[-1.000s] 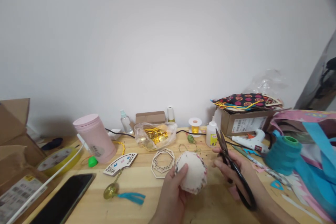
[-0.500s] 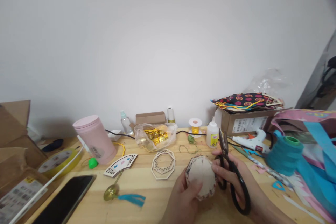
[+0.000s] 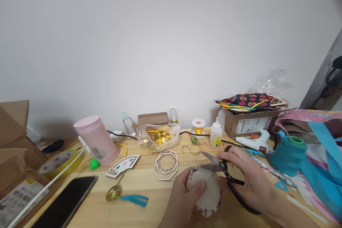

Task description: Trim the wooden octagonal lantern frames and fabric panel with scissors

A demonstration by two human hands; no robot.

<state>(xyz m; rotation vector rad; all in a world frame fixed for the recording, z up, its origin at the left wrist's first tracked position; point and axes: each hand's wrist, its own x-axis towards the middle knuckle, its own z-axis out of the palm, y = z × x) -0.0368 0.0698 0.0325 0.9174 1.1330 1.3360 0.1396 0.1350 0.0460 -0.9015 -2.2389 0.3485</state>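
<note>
My left hand (image 3: 183, 199) grips a round padded fabric piece (image 3: 205, 191), cream-white with a patterned edge, just above the wooden table (image 3: 149, 210). In my right hand (image 3: 251, 181) are black-handled scissors (image 3: 227, 174). Their blades are slightly apart and point left, lying against the top edge of the fabric piece. A wooden octagon frame (image 3: 166, 164) lies flat just left of my hands.
A pink tumbler (image 3: 96, 144), a black phone (image 3: 65, 203), a yellow tape roll (image 3: 58, 162), a fan-shaped wooden cutout (image 3: 123, 165) and a teal tassel (image 3: 133, 199) lie left. Behind: a bag of gold cord (image 3: 158, 137), a glue bottle (image 3: 216, 136), a glue gun (image 3: 253, 141). A teal spool (image 3: 288, 155) stands right.
The scissors have swung from pointing up to pointing left and now meet the fabric piece's top edge. My left hand has turned the piece and shifted it right and lower.
</note>
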